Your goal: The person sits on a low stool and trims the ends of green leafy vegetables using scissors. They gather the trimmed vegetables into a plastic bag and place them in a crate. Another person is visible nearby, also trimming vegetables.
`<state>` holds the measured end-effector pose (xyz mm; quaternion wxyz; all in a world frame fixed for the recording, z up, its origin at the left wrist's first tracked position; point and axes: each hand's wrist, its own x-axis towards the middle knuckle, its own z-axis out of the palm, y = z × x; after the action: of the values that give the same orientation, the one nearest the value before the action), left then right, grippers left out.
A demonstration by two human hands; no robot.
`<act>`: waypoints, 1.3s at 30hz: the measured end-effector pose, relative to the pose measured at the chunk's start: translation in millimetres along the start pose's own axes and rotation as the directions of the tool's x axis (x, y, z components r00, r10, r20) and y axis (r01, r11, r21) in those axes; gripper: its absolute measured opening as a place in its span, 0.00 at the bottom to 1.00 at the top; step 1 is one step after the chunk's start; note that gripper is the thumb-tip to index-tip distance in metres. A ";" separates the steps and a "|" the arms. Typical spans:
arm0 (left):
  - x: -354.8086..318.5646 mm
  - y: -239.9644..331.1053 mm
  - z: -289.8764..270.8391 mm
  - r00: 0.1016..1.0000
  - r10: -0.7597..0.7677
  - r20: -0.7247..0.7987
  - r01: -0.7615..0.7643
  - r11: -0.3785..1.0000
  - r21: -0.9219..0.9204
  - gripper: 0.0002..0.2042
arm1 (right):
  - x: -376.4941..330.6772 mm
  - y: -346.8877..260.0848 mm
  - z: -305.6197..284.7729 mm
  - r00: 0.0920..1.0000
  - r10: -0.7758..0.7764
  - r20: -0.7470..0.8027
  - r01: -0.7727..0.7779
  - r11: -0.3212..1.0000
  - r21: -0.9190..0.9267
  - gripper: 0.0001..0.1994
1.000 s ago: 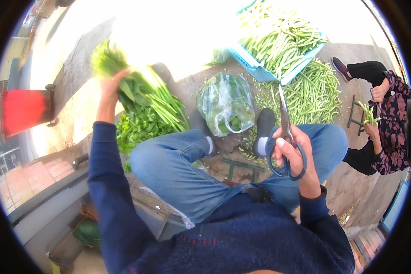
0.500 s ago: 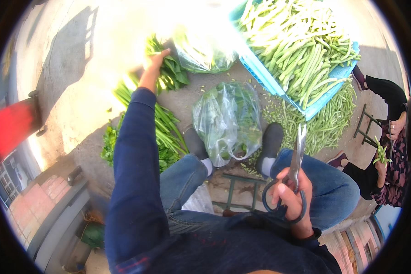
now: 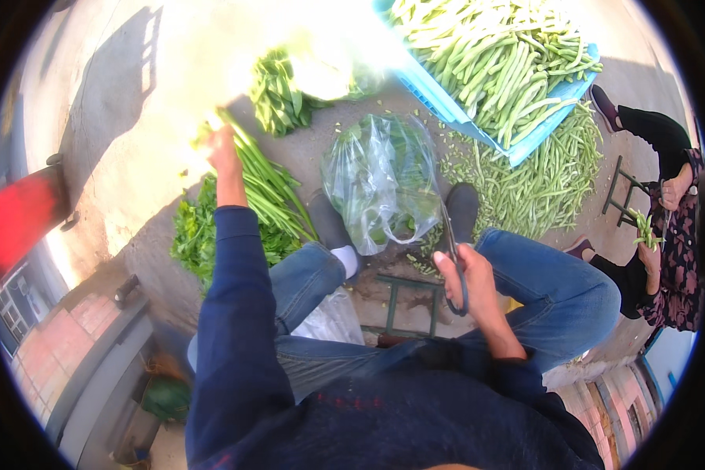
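My left hand [image 3: 225, 150] reaches forward to the far ends of a bunch of celery [image 3: 272, 194], whose stalks lie on the ground with the leaves nearer me. Glare and blur wash out its fingers, so their grip is unclear. In front of my right knee, my right hand [image 3: 479, 283] is closed around the dark handles of a pair of scissors [image 3: 448, 229], blades pointing away from me. Between my feet sits a clear plastic bag [image 3: 381, 184] with green leaves inside. Beyond the celery lies a bunch of broad green leaves [image 3: 279, 98].
A blue crate [image 3: 456, 117] heaped with green beans [image 3: 500, 69] stands at far right, with more beans [image 3: 547, 184] spread on the ground beside it. Another person [image 3: 676, 258] sits at right, holding beans. A green metal stool frame [image 3: 412, 305] is below me.
My left hand has left the broad leafy bunch and come back to the celery stalks. My right hand has shifted left, bringing the scissors beside the plastic bag.
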<state>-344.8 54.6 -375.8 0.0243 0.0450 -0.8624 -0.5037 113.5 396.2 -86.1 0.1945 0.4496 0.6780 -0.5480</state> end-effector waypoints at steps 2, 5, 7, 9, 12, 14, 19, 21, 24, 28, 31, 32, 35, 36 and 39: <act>-52.7 49.0 13.7 0.981 -0.187 0.051 0.191 0.978 -0.085 0.12 | 8.7 14.4 3.8 0.992 0.091 -0.087 -0.100 0.989 -0.110 0.19; -125.8 120.2 29.1 0.944 -0.303 0.130 0.318 0.941 -0.113 0.11 | 35.7 63.6 13.2 0.965 0.045 -0.258 -0.088 0.984 -0.155 0.26; -175.8 135.0 35.5 0.968 -0.180 0.175 0.179 0.984 0.018 0.14 | 50.4 58.3 15.1 0.949 0.005 -0.315 -0.076 0.973 -0.216 0.28; -226.4 166.7 52.6 0.984 -0.018 0.178 -0.016 0.982 0.186 0.16 | 66.3 51.4 20.2 0.943 0.067 -0.325 -0.157 0.953 -0.260 0.31; -268.8 211.6 70.6 0.917 0.024 0.397 -0.202 0.888 0.414 0.33 | 89.9 60.2 34.8 0.935 0.039 -0.352 -0.161 0.932 -0.324 0.36; -298.5 234.6 80.1 0.854 0.060 0.517 -0.391 0.730 0.561 0.38 | 102.3 76.6 47.2 0.936 -0.030 -0.350 -0.109 0.923 -0.370 0.43; -308.5 208.1 78.3 0.788 -0.167 0.592 -0.329 0.700 0.634 0.28 | 115.0 80.3 76.7 0.932 -0.153 -0.328 -0.021 0.881 -0.472 0.42; -300.8 202.7 66.2 0.875 -0.011 0.484 -0.265 0.825 0.499 0.18 | 122.7 83.3 88.9 0.924 -0.169 -0.343 -0.030 0.862 -0.506 0.39; -275.5 196.1 43.6 0.935 0.073 0.348 -0.210 0.903 0.375 0.14 | 139.2 101.7 95.6 0.893 -0.198 -0.403 0.031 0.923 -0.384 0.28; -249.0 195.9 18.3 0.964 -0.073 0.257 -0.071 0.857 0.511 0.15 | 143.3 97.3 80.5 0.793 -0.128 -0.595 0.099 0.992 -0.080 0.20; -251.3 190.1 15.0 0.976 0.017 0.216 -0.130 0.843 0.521 0.13 | 139.4 92.3 58.6 0.690 -0.023 -0.724 0.129 0.988 0.091 0.19; -253.2 188.4 15.1 0.977 0.083 0.195 -0.174 0.839 0.516 0.12 | 149.1 104.4 52.9 0.668 -0.021 -0.744 0.173 0.977 0.128 0.19; -273.5 228.0 31.6 0.877 0.441 0.193 -0.480 0.832 0.279 0.08 | 170.4 129.5 41.3 0.675 0.096 -0.731 0.307 0.865 0.396 0.15; -282.6 242.4 37.9 0.812 0.532 0.238 -0.577 0.792 0.200 0.06 | 170.8 128.6 37.8 0.698 0.103 -0.708 0.356 0.808 0.469 0.14; -315.1 260.3 58.9 0.726 0.308 0.615 -0.493 0.857 0.153 0.04 | 165.1 118.6 28.3 0.760 0.099 -0.643 0.368 0.749 0.551 0.13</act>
<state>-50.3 264.9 -177.0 -0.1322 -0.2938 -0.8850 -0.3361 118.8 435.1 -287.5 -0.2571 0.5923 0.5023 -0.5751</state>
